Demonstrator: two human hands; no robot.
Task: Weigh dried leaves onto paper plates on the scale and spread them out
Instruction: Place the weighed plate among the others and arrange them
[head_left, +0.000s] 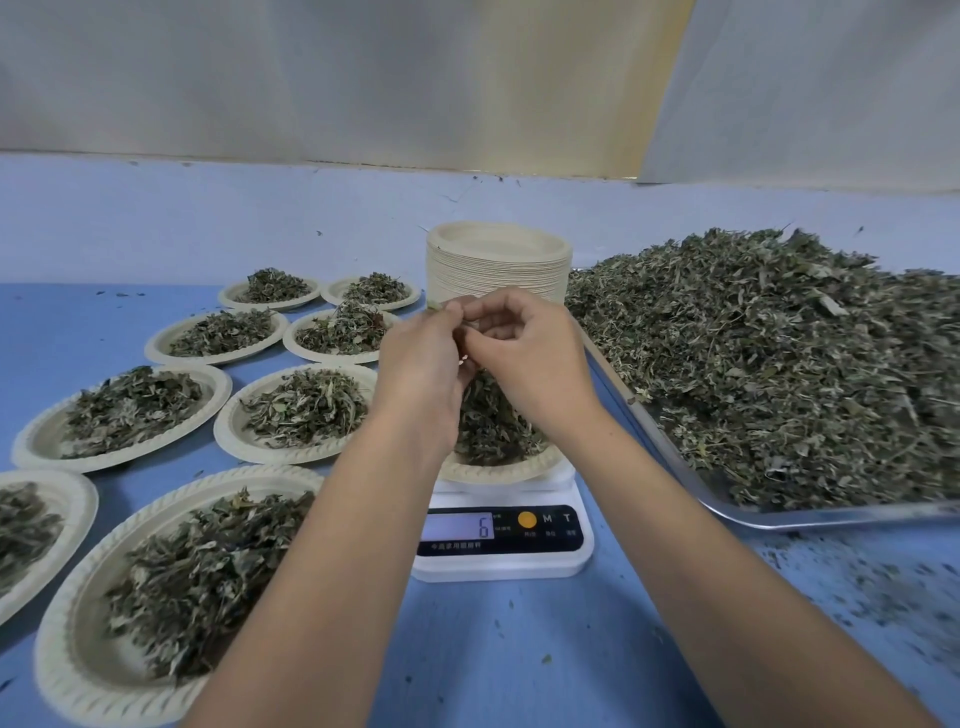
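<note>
Dried leaves (488, 421) fill the centre paper plate (498, 470) on the scale (501, 540); left hand (426, 358) and right hand (524, 343) pinch a sprig (439, 307) above it. Probably featherlight, brittle: take loose pinches.

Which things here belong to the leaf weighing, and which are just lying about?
Job: white digital scale; beige paper plate of leaves on it; heap of dried green leaves on the steel tray; stack of empty paper plates; filled plates; left hand and right hand pinching a leaf scrap.
Lying about: leaf crumbs on the blue table; pale sheet behind.
</note>
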